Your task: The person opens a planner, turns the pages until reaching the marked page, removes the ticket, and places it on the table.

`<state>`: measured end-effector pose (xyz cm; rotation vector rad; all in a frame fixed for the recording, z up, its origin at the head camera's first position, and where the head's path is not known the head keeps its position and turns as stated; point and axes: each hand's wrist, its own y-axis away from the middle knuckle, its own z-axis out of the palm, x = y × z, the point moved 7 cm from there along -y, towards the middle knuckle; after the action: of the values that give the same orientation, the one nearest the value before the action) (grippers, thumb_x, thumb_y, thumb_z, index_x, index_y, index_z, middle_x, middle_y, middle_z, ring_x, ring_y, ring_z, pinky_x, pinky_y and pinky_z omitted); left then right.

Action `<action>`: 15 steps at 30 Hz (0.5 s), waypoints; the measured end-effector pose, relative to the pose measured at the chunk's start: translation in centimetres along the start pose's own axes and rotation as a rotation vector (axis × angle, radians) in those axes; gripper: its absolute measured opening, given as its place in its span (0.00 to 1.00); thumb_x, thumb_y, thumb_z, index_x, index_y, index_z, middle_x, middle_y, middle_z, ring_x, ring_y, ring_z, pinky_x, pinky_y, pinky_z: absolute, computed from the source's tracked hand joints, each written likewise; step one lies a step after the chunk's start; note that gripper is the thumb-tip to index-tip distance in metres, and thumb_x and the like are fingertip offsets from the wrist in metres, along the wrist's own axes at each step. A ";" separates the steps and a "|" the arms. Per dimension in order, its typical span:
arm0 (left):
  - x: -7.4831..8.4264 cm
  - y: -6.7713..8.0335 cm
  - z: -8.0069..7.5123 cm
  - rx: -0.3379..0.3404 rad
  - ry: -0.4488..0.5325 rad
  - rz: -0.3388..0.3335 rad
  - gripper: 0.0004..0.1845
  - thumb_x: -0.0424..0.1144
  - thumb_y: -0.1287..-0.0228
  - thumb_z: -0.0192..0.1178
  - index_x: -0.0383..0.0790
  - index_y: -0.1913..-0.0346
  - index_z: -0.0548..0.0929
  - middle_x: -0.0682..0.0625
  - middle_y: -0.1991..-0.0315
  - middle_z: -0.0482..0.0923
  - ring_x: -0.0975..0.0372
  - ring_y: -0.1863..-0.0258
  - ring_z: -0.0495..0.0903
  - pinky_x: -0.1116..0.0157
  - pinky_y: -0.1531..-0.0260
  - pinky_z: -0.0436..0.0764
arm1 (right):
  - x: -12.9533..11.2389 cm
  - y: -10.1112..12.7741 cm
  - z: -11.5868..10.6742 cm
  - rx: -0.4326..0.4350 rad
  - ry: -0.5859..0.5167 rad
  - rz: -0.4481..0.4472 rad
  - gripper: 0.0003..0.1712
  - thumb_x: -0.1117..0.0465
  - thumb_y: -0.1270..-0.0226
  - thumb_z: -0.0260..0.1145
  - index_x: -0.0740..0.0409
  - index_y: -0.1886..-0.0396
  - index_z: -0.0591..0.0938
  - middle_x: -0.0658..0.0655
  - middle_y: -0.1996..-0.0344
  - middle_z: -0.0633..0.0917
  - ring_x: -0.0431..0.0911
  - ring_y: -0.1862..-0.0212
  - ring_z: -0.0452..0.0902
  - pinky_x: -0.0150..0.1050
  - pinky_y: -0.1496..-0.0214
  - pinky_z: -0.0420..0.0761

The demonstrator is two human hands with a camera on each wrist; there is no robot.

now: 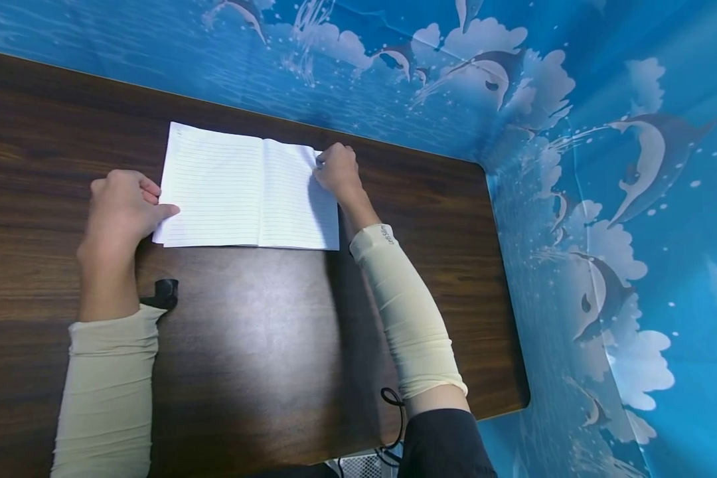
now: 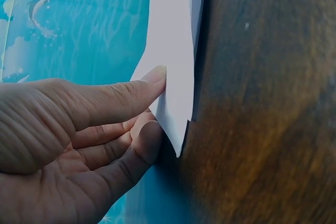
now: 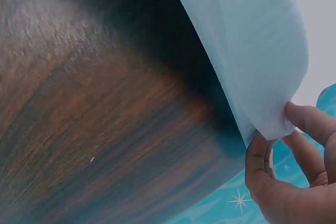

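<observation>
An open lined notebook (image 1: 245, 189) lies flat on the dark wooden table (image 1: 263, 332). My left hand (image 1: 158, 204) is at its left edge, near the lower corner. In the left wrist view the left hand (image 2: 157, 109) has its thumb (image 2: 152, 80) on top of the pages (image 2: 176, 51) and its fingers beneath the corner, pinching it. My right hand (image 1: 322, 162) is at the notebook's far right corner. In the right wrist view the right hand (image 3: 275, 135) pinches the lifted, curling corner of a page (image 3: 257, 51) between thumb and fingers.
A blue cloth printed with dolphins (image 1: 603, 166) hangs behind and to the right of the table. The table's right edge (image 1: 504, 285) runs close to my right forearm. A small black object (image 1: 166, 291) sits by my left wrist, and a black cable (image 1: 392, 405) loops at the near edge.
</observation>
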<state>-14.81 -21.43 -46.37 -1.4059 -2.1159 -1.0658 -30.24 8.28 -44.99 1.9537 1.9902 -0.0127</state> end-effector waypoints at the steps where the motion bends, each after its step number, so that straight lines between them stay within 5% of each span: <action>1: 0.0 0.0 0.0 0.001 0.000 0.001 0.24 0.38 0.34 0.66 0.24 0.42 0.74 0.29 0.52 0.72 0.40 0.56 0.74 0.50 0.67 0.74 | 0.0 0.1 0.0 -0.001 -0.023 0.000 0.18 0.57 0.31 0.67 0.51 0.42 0.85 0.51 0.42 0.83 0.44 0.38 0.70 0.38 0.36 0.73; 9: -0.1 0.0 0.0 0.001 -0.001 -0.004 0.24 0.37 0.34 0.66 0.24 0.42 0.74 0.29 0.52 0.72 0.40 0.56 0.74 0.49 0.66 0.74 | 1.6 0.6 -0.1 0.035 -0.215 0.137 0.38 0.55 0.42 0.77 0.56 0.32 0.75 0.55 0.38 0.79 0.46 0.35 0.71 0.37 0.36 0.74; 12: -0.1 -0.1 0.0 0.003 -0.004 -0.008 0.24 0.37 0.34 0.66 0.24 0.42 0.74 0.29 0.52 0.72 0.40 0.56 0.74 0.49 0.66 0.74 | 2.6 0.7 -0.2 0.039 -0.316 0.198 0.42 0.55 0.45 0.79 0.56 0.32 0.72 0.55 0.46 0.83 0.44 0.45 0.79 0.37 0.45 0.80; 15: -0.1 -0.2 0.0 0.003 -0.004 -0.012 0.25 0.38 0.34 0.66 0.24 0.42 0.74 0.29 0.52 0.72 0.40 0.56 0.74 0.50 0.66 0.73 | 3.5 0.6 -0.5 0.028 -0.430 0.230 0.33 0.54 0.47 0.80 0.56 0.44 0.76 0.54 0.59 0.84 0.44 0.61 0.82 0.37 0.57 0.82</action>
<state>-14.90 -21.54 -46.54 -1.3964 -2.1302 -1.0648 -29.75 11.85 -45.22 1.9819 1.4934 -0.3722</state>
